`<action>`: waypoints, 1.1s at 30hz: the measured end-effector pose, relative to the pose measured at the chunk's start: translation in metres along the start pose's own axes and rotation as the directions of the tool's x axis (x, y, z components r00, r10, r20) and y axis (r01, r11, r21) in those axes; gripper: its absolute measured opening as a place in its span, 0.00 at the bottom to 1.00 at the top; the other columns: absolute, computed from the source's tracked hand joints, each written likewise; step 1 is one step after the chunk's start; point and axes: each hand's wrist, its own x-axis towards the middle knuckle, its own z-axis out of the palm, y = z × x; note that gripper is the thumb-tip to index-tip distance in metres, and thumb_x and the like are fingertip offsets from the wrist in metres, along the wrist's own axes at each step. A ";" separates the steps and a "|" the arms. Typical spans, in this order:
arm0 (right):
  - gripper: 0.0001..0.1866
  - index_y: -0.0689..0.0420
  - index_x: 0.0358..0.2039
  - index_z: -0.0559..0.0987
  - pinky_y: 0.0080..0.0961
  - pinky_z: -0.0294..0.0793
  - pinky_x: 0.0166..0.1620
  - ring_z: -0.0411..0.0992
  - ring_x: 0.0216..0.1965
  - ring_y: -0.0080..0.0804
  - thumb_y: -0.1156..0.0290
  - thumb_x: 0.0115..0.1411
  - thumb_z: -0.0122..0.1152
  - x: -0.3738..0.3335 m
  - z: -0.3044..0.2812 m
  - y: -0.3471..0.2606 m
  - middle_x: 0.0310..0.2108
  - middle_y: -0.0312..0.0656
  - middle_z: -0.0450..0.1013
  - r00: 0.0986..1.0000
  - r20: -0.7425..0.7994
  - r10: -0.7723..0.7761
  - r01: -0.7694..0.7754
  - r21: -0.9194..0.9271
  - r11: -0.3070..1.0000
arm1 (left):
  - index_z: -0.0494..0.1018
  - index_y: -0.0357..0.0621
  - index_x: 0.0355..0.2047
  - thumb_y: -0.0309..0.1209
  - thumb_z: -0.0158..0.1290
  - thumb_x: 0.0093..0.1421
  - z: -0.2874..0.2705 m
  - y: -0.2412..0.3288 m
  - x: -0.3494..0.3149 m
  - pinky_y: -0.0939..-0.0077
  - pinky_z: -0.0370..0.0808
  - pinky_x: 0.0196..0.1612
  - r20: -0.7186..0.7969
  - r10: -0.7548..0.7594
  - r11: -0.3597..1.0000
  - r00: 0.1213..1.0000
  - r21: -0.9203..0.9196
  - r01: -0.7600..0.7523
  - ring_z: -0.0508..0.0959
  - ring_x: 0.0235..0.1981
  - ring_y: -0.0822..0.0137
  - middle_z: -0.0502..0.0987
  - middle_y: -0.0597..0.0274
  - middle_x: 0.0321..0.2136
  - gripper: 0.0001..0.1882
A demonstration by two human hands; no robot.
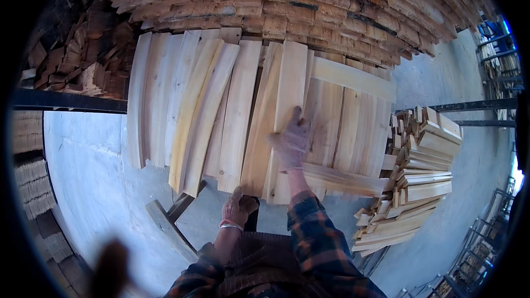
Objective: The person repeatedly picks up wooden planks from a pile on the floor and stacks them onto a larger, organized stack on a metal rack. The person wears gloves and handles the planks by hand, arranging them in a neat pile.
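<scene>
The right hand (291, 138), gloved and fingers spread flat, presses on a pale narrow wooden board (284, 116) in the row of light planks (193, 110) lying side by side on the table; it grips nothing. The left hand (237, 207) curls loosely at the near plank ends. I'd say a careless push could slide boards off the overhanging near edge. The board looks smooth, straight-grained and pale.
</scene>
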 end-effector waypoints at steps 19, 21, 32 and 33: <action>0.45 0.61 0.66 0.57 0.24 0.71 0.49 0.69 0.49 0.32 0.82 0.44 0.58 0.017 0.030 0.094 0.58 0.46 0.66 0.987 0.029 -0.155 0.046 0.887 0.460 | 0.68 0.38 0.41 0.26 0.54 0.59 0.001 -0.052 0.030 0.62 0.81 0.24 -0.085 0.117 0.993 0.989 0.021 -0.116 0.81 0.23 0.54 0.78 0.48 0.26 0.11; 0.46 0.60 0.67 0.57 0.25 0.68 0.55 0.67 0.55 0.34 0.77 0.44 0.60 0.014 0.026 0.083 0.60 0.45 0.65 0.982 0.154 -0.111 -0.087 0.883 0.462 | 0.68 0.38 0.41 0.28 0.53 0.59 -0.012 -0.047 0.040 0.60 0.81 0.27 0.002 0.008 0.997 1.000 -0.073 -0.008 0.81 0.24 0.54 0.78 0.48 0.27 0.12; 0.49 0.58 0.66 0.60 0.30 0.66 0.55 0.66 0.55 0.39 0.65 0.39 0.66 0.047 0.012 0.075 0.55 0.54 0.67 0.998 0.031 -0.052 0.010 0.768 0.641 | 0.68 0.38 0.46 0.41 0.51 0.63 0.019 -0.019 0.039 0.64 0.78 0.23 -0.002 0.087 0.980 0.996 0.179 -0.085 0.80 0.23 0.57 0.77 0.51 0.28 0.19; 0.49 0.58 0.65 0.60 0.32 0.66 0.55 0.66 0.54 0.41 0.65 0.40 0.66 0.044 0.009 0.075 0.55 0.55 0.67 0.999 -0.017 -0.031 0.034 0.665 0.746 | 0.67 0.38 0.47 0.42 0.51 0.63 0.013 -0.016 0.036 0.65 0.78 0.24 -0.038 0.103 0.984 0.994 0.148 -0.096 0.80 0.24 0.57 0.77 0.51 0.29 0.21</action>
